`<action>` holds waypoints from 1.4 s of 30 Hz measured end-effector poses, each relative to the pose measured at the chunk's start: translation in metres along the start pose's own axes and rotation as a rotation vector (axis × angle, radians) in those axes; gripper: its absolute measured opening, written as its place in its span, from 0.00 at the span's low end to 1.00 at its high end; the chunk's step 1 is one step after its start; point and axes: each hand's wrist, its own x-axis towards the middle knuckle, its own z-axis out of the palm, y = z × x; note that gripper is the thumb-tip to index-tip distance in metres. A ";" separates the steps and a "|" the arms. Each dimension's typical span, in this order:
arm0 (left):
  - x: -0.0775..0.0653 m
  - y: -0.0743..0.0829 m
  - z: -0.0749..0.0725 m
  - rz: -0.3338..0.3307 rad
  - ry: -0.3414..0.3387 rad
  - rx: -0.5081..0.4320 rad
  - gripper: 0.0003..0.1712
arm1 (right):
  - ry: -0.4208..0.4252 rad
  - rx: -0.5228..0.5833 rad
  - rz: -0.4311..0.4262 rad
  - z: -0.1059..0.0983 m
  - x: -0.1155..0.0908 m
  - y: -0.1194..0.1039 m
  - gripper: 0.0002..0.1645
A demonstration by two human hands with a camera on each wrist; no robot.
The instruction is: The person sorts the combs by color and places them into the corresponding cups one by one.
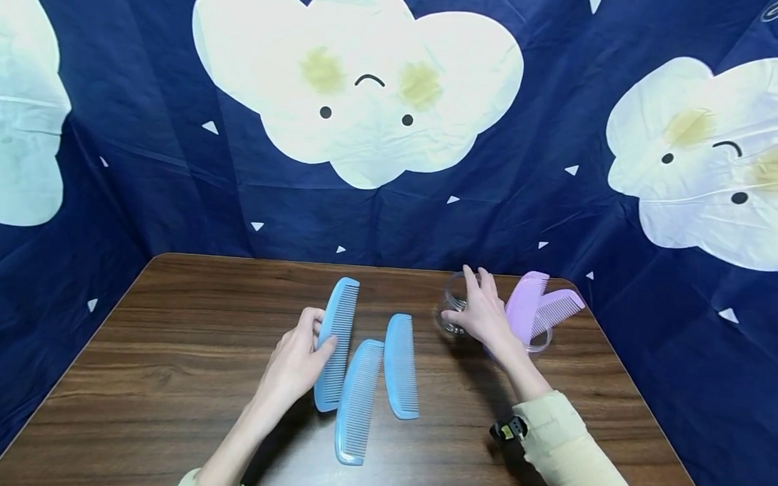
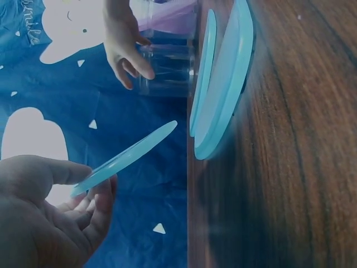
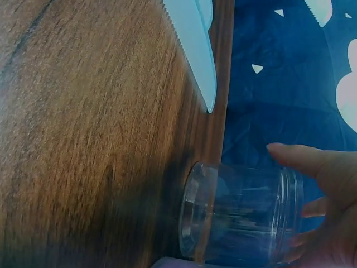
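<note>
My left hand [image 1: 292,365] pinches a light blue comb [image 1: 335,345] between thumb and fingers, and the comb is raised off the table. Two more blue combs, a nearer one [image 1: 357,406] and a farther one [image 1: 400,365], lie side by side on the wood to its right. At the back right, my right hand [image 1: 484,314] reaches over an upright clear jar [image 3: 240,206], fingers spread at its rim. The thumb stands apart from the jar wall in the right wrist view. Nothing shows inside this jar.
A second clear jar [image 1: 543,343] stands right of the first, with two purple combs, one upright [image 1: 523,308] and one leaning [image 1: 559,307]. The brown wooden table [image 1: 186,336] ends at a dark blue curtain [image 1: 172,192] printed with clouds.
</note>
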 end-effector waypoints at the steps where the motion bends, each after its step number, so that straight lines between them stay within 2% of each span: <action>1: 0.000 0.000 0.000 0.002 0.000 -0.004 0.18 | -0.005 -0.006 0.009 0.001 0.001 0.000 0.63; 12: -0.004 0.004 0.000 0.019 0.007 -0.032 0.18 | 0.023 -0.039 0.043 0.004 0.003 0.003 0.63; 27: -0.005 0.003 0.001 0.039 0.030 -0.054 0.18 | 0.051 -0.031 -0.019 0.010 -0.002 0.001 0.63; 42: -0.003 0.008 0.005 0.077 0.065 -0.078 0.18 | 0.047 0.047 -0.071 0.016 -0.019 0.000 0.66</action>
